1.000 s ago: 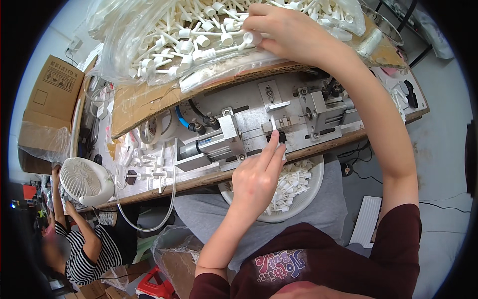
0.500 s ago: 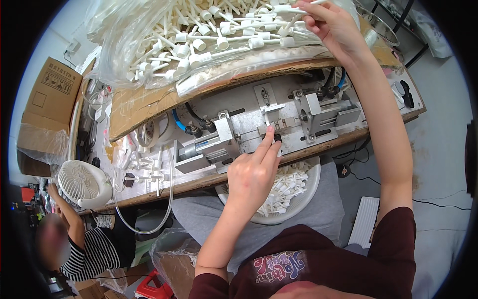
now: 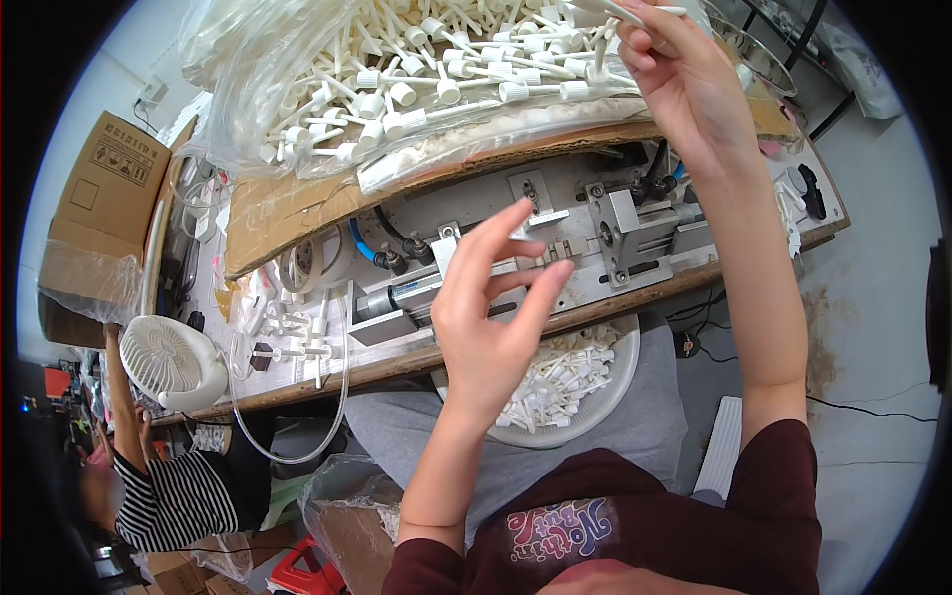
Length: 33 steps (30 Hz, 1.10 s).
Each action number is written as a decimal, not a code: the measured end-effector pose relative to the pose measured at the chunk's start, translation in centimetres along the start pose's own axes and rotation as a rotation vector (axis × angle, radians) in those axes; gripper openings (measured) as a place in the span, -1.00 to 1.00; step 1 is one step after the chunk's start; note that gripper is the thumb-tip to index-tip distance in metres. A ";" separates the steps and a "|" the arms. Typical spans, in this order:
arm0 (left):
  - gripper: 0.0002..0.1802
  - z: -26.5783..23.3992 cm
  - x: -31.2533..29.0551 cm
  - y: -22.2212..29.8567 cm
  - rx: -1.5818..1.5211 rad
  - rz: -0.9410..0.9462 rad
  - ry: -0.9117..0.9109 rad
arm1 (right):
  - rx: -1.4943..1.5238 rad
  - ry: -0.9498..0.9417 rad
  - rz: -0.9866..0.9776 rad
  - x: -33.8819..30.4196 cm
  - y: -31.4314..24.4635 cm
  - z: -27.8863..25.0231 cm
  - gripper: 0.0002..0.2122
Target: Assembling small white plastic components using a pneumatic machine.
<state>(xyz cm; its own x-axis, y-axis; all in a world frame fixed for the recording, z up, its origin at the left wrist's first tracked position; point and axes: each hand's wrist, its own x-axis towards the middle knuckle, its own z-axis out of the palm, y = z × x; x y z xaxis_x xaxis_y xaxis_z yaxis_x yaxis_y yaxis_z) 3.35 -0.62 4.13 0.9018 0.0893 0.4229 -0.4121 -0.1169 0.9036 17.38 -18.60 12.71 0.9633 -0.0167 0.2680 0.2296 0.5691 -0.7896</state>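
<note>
My left hand hovers over the metal fixture, its thumb and fingers apart with nothing gripped. Its fingertips partly hide the fixture's middle, where small metal blocks sit. At the top right, my right hand pinches a thin white plastic stem above the pile's right end; the top edge cuts off part of this hand. Beneath it spreads a heap of white ribbed caps with long stems, lying on clear plastic.
Cardboard props the heap above the bench. Pneumatic cylinders flank the fixture. Below the bench edge, a white basket of small white parts rests at my lap. A white fan and looped clear tube are left; another person sits beyond.
My left hand has lifted off the fixture and its fingers have spread. My right hand has shifted slightly right and down, still pinching a white stem.
</note>
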 end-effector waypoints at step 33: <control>-0.68 -0.3 -3.4 -2.1 0.925 0.358 -0.223 | -0.202 0.000 0.346 -14.9 2.2 -4.5 -0.82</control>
<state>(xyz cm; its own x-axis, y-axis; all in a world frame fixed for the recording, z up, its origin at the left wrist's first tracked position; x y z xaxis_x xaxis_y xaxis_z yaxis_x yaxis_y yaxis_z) 1.09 -0.35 0.80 0.7876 -0.2770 0.5504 -0.4858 -0.8286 0.2783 4.18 -20.80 4.56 0.9885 0.1475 -0.0326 -0.0854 0.3681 -0.9259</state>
